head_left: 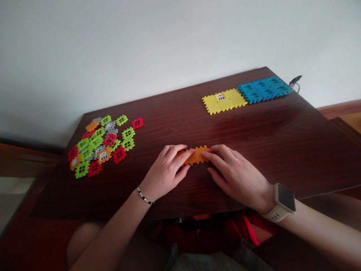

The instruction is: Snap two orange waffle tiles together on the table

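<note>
A strip of joined orange waffle-style plastic tiles (199, 154) lies flat on the dark wood table (254, 150), near its front edge. My left hand (166, 169) grips the strip's left end, and its fingers hide part of that tile. From the right, my right hand (237, 173) presses its fingertips onto the strip. Where the tiles meet, their notched edges sit together. A beaded bracelet (145, 195) circles my left wrist, and a smartwatch (284, 201) sits on my right.
A loose heap of red, green, grey and orange tiles (100, 145), some with window prints, lies at the left. Joined yellow tiles (224, 101) and joined blue tiles (263, 89) lie at the far side. A dark clip-like object (295, 80) sits behind the blue tiles.
</note>
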Demonstrator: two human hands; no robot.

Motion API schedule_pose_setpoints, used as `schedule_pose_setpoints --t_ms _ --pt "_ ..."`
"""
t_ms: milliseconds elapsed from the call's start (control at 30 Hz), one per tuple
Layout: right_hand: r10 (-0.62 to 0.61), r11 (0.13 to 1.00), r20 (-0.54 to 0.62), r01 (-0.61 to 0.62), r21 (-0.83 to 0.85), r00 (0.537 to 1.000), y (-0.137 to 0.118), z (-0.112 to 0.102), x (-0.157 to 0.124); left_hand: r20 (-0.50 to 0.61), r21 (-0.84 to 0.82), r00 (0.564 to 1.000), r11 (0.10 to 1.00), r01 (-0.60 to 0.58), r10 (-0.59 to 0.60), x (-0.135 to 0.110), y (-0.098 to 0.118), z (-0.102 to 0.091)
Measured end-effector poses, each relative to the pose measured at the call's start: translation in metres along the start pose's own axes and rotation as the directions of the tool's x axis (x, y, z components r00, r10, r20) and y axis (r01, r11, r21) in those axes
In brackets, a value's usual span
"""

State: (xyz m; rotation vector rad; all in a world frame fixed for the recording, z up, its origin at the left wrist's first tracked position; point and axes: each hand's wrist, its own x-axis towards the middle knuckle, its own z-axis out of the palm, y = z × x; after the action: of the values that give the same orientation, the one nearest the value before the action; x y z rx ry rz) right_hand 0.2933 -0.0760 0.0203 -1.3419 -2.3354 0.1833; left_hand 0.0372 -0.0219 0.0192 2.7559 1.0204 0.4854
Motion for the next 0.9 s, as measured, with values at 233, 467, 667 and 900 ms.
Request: schedule_pose_setpoints --t_ms 233,467,667,900 --pt "-0.004 1.0 0.001 0.004 0.013 1.0 0.0005 -0.0006 0.0001 0.0 -0.002 1.0 1.0 0.007 -0.007 -0.0019 0.0001 -0.0004" --pt "0.001 1.0 0.004 -0.001 0.01 1.0 -0.0008 -0.0007 0.0003 -0.002 0.001 1.0 1.0 0.006 -0.006 -0.0007 -0.0001 0.0" --pt "0.007 1.0 0.009 -0.007 0.005 1.0 -0.0003 -0.0005 -0.0002 -0.002 -0.003 1.0 1.0 0.008 -0.008 -0.0005 -0.0002 -0.0001" --pt "-0.007 1.0 0.011 0.008 -0.029 1.0 -0.0003 -0.0014 -0.0004 0.003 -0.014 1.0 1.0 0.014 -0.014 0.0 0.0006 -0.0013"
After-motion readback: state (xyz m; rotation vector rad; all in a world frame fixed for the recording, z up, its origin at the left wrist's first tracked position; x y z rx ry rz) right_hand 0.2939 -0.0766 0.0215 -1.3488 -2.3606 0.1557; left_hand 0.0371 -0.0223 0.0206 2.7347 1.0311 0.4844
